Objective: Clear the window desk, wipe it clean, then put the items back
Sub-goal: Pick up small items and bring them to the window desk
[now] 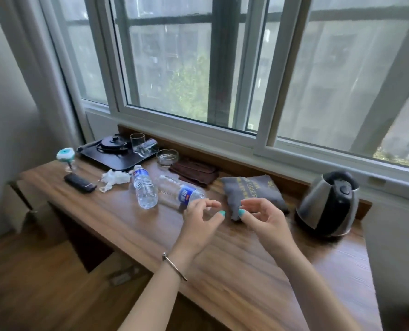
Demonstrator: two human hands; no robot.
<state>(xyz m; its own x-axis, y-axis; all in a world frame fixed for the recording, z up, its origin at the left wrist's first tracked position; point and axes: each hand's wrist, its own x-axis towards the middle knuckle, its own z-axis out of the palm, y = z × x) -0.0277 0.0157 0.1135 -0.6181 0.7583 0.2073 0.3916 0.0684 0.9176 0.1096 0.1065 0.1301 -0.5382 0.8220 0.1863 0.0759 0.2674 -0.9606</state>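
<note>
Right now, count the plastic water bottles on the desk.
2. One water bottle lies in the middle of the desk, near the crumpled tissue. The other bottle lies just right of it, its cap end behind the left hand.

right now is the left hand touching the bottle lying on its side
Cannot tell: in the head view the left hand overlaps the lying bottle at its cap end, hiding any contact or gap.

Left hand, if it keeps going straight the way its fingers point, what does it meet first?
Most likely the lying water bottle: the left hand hovers at its cap end, fingers loosely curled. Depth is unclear; it may already touch.
</note>
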